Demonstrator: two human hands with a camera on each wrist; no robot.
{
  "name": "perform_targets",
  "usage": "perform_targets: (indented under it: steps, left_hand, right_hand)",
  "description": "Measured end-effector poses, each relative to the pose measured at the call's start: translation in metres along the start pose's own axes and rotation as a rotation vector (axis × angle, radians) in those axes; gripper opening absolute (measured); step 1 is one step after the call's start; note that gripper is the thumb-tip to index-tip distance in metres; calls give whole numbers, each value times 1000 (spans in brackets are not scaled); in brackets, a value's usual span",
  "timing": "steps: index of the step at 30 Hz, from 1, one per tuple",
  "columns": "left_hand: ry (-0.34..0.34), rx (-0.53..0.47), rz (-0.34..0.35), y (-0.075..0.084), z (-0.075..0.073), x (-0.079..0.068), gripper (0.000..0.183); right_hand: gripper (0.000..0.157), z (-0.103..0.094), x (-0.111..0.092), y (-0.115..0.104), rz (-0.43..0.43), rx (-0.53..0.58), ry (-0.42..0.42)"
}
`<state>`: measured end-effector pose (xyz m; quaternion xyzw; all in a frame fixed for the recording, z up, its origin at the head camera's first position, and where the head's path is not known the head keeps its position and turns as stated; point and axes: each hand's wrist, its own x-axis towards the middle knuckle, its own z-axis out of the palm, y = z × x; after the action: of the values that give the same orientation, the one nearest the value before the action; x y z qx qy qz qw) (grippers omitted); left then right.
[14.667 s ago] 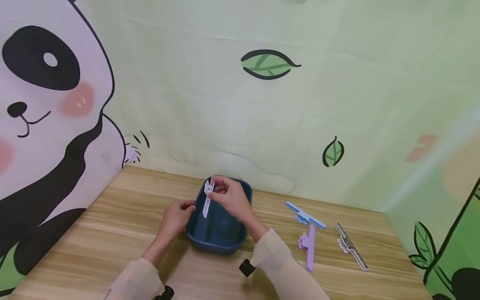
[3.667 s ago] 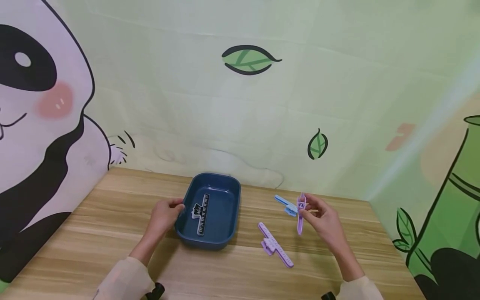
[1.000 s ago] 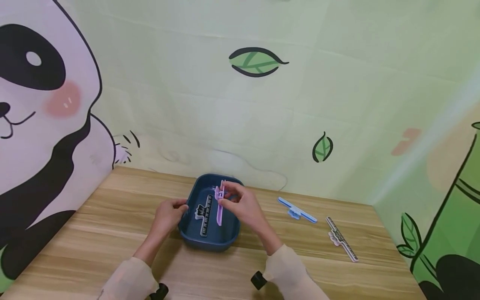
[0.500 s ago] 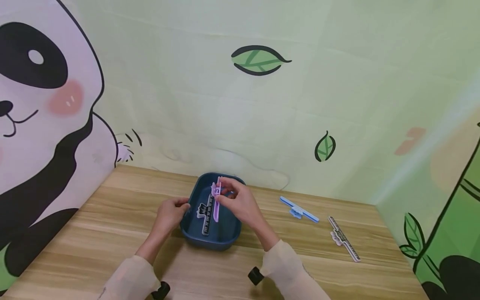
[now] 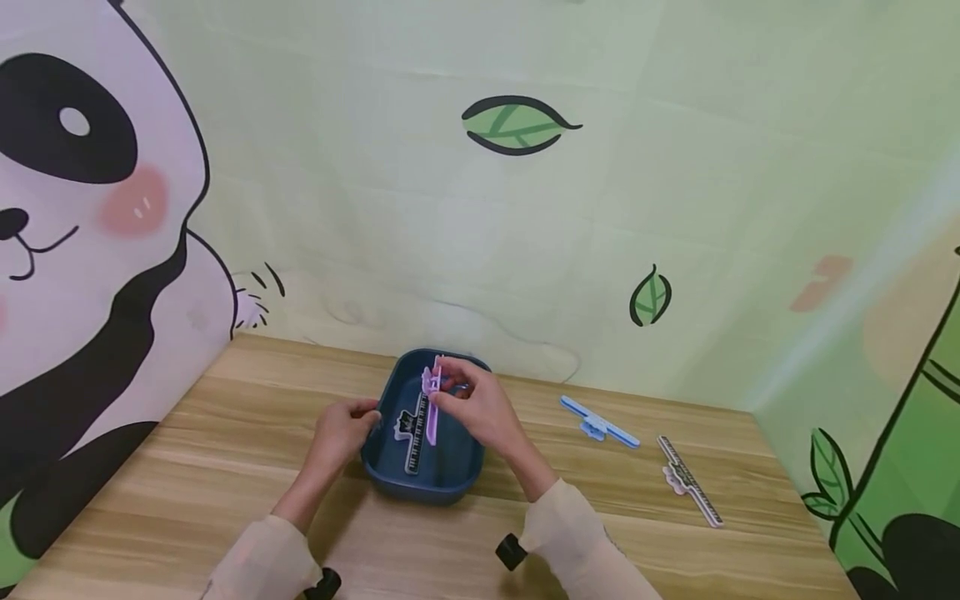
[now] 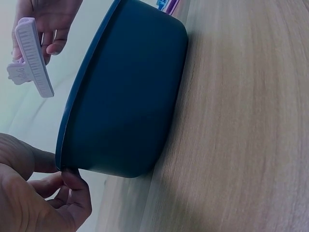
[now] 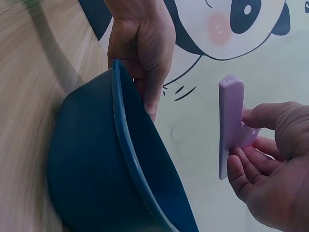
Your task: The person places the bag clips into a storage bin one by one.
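A dark blue plastic bin (image 5: 423, 492) stands on the wooden table. My left hand (image 5: 345, 429) pinches its left rim between thumb and fingers, as the left wrist view also shows. Over the bin, my right hand (image 5: 476, 404) grips a purple sheet-music clip (image 5: 432, 421) by its handle, the long bar slanting downward. The left wrist view shows ruler-like marks on this held clip (image 6: 35, 55). Inside the bin lies a black clip with piano keys (image 5: 415, 442), left of the held one in the head view.
To the right of the bin, a light blue clip (image 5: 600, 421) and a white clip with piano keys (image 5: 690, 482) lie on the table (image 5: 405, 550). Behind rises a green backdrop (image 5: 525, 250) printed with a panda and leaves.
My right hand has carried a purple clip from the table to over the bin; it barely moves in the last half second. The white clip held earliest is no longer in my hand.
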<state>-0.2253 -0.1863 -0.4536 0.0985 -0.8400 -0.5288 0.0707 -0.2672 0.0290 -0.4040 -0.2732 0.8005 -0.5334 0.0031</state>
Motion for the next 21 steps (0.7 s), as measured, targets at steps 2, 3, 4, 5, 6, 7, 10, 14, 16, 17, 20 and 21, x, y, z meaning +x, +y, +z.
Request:
perform_targets:
  steps: [2, 3, 4, 5, 6, 7, 10, 14, 16, 17, 20, 21]
  left_hand:
    - [4, 3, 3, 0, 0, 0, 28]
    - [5, 4, 3, 0, 0, 0, 28]
    - [7, 4, 5, 0, -1, 0, 28]
    - [8, 5, 4, 0, -1, 0, 28]
    - [8, 6, 4, 0, -1, 0, 28]
    - [7, 8, 3, 0, -1, 0, 28]
    - [8, 14, 4, 0, -1, 1, 27]
    - [10, 20, 8, -1, 0, 1, 27]
    - [10, 21, 6, -1, 0, 1, 27]
    - [11, 20, 3, -1, 0, 1, 27]
    - [9, 19, -4, -1, 0, 1, 27]
    - [9, 20, -6, -1, 0, 1, 27]
  right_hand:
    - [45, 0, 1, 1, -5, 1, -6]
    - [45, 0, 1, 2, -10, 1, -9]
    - [46, 0, 1, 2, -12, 2, -11]
    - [46, 0, 1, 3, -14, 2, -13]
    - [46, 1, 1, 4, -17, 1, -16]
    - [46, 1, 1, 5, -18, 2, -17]
    - [46, 1, 0, 8, -13, -1, -19]
    - [46, 3, 0, 15, -13, -8, -24]
    - [46, 4, 0, 20, -15, -13, -27]
    - [46, 5, 0, 22, -14, -15, -29]
    - [46, 6, 0, 27, -14, -29, -31]
    - [45, 7, -1, 29, -16, -33, -33]
